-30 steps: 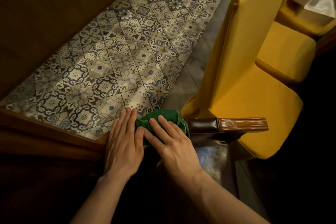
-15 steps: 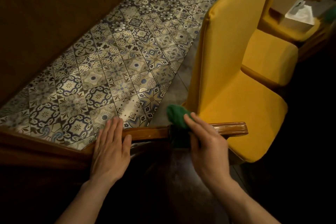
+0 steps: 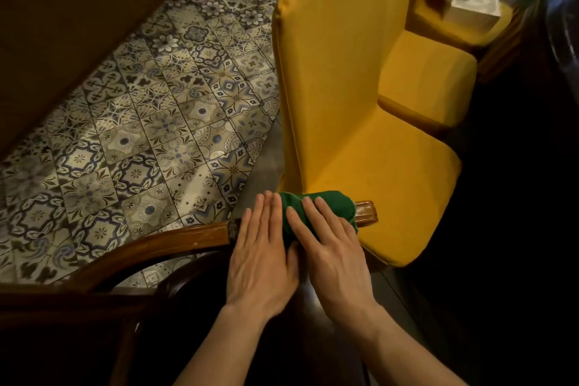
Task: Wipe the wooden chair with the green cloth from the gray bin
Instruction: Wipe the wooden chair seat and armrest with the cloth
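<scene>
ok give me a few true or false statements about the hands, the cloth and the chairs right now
1. The green cloth is draped over the wooden chair rail. True.
2. Only the right hand touches the cloth. False: the left hand rests flat against it too.
3. The yellow chair stands beyond the rail. True.
4. The cloth lies on the tiled floor. False: it is on the rail.

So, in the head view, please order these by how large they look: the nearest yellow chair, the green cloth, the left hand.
1. Nearest yellow chair, by far the largest.
2. Left hand.
3. Green cloth, though the hands hide part of it.
</scene>
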`<state>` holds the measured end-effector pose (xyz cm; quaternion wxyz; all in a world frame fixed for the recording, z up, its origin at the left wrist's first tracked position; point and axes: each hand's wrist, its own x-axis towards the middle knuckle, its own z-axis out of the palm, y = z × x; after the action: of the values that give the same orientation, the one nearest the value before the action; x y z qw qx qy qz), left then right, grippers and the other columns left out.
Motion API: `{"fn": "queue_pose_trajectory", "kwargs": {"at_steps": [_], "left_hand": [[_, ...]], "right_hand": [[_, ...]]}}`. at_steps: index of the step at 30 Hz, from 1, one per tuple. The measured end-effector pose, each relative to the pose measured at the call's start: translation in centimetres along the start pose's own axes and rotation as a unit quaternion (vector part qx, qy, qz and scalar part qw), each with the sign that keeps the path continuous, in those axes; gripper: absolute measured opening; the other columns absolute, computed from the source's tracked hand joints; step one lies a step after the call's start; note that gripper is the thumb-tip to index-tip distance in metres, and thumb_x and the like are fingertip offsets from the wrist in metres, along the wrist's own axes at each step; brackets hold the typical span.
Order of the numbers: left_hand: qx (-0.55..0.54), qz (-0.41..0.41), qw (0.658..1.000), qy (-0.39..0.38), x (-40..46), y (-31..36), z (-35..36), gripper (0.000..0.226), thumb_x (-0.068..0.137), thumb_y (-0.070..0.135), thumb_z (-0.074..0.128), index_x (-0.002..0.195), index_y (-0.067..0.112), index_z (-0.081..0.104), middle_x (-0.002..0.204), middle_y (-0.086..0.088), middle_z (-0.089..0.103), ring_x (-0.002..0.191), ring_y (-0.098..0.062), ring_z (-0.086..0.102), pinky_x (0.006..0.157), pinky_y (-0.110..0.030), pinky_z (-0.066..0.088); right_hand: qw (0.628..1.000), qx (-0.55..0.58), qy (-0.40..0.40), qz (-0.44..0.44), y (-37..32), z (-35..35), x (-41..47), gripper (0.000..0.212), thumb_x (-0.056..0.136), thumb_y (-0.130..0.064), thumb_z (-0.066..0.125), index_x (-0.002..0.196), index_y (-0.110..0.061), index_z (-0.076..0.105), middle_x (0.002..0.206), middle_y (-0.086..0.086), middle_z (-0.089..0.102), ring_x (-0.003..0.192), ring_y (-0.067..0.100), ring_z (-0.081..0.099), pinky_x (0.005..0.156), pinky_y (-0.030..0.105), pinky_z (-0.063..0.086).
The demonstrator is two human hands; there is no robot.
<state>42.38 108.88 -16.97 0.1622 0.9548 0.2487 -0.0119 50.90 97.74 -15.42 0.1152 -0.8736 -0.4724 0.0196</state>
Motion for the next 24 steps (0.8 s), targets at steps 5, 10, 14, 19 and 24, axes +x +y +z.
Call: {"fn": "queue_pose_trajectory", "kwargs": {"at_steps": [5, 10, 14, 19, 24], "left_hand": [[-0.018, 0.007, 1.0, 0.007, 0.0, -0.4, 0.2, 0.074, 0.1, 0.046, 0.02, 0.158, 0.011, -0.011, 0.168, -0.005, -0.013, 0.151, -0.012, -0.021, 0.125, -0.038, 0.0], [-0.018, 0.001, 1.0, 0.015, 0.0, -0.2, 0.3, 0.073, 0.103, 0.048, 0.019, 0.158, 0.011, -0.011, 0.168, -0.006, -0.012, 0.152, -0.013, -0.018, 0.124, -0.037, -0.003], [-0.021, 0.001, 1.0, 0.019, 0.0, -0.1, 0.5, 0.074, 0.102, 0.046, 0.023, 0.158, 0.01, -0.008, 0.168, -0.008, -0.01, 0.153, -0.013, -0.017, 0.125, -0.039, -0.001], [-0.034, -0.01, 0.999, 0.02, 0.2, 0.4, 0.5, 0.077, 0.098, 0.047, 0.021, 0.158, 0.009, -0.01, 0.168, -0.008, -0.013, 0.152, -0.014, -0.018, 0.126, -0.041, -0.001], [-0.04, -0.004, 0.999, 0.011, 0.1, 0.1, 0.4, 0.083, 0.095, 0.042, 0.031, 0.157, 0.01, -0.014, 0.167, -0.008, -0.017, 0.152, -0.014, -0.021, 0.125, -0.04, -0.004]], "right_hand": [[0.998, -0.034, -0.03, -0.038, 2.1, -1.0, 0.3, 0.057, 0.095, -0.023, 0.035, 0.151, -0.021, 0.046, 0.154, 0.013, 0.048, 0.143, 0.035, 0.043, 0.106, 0.049, 0.049], [0.998, -0.051, -0.029, -0.019, 5.7, -2.3, -0.3, 0.075, 0.081, -0.008, 0.078, 0.149, -0.019, 0.049, 0.153, 0.014, 0.05, 0.141, 0.037, 0.045, 0.103, 0.05, 0.049], [0.997, -0.036, -0.053, 0.041, 8.7, -3.6, -1.0, 0.078, 0.085, -0.01, 0.08, 0.153, -0.019, 0.042, 0.156, 0.014, 0.045, 0.145, 0.037, 0.04, 0.107, 0.053, 0.047], [0.993, 0.004, -0.039, 0.116, 7.6, -3.0, -1.2, 0.076, 0.087, -0.008, 0.077, 0.153, -0.019, 0.042, 0.158, 0.016, 0.041, 0.148, 0.038, 0.033, 0.111, 0.054, 0.044], [0.995, -0.012, -0.012, 0.093, 5.3, -2.4, -0.9, 0.061, 0.093, -0.003, 0.062, 0.15, -0.014, 0.047, 0.154, 0.02, 0.045, 0.146, 0.042, 0.035, 0.11, 0.055, 0.04]]}}
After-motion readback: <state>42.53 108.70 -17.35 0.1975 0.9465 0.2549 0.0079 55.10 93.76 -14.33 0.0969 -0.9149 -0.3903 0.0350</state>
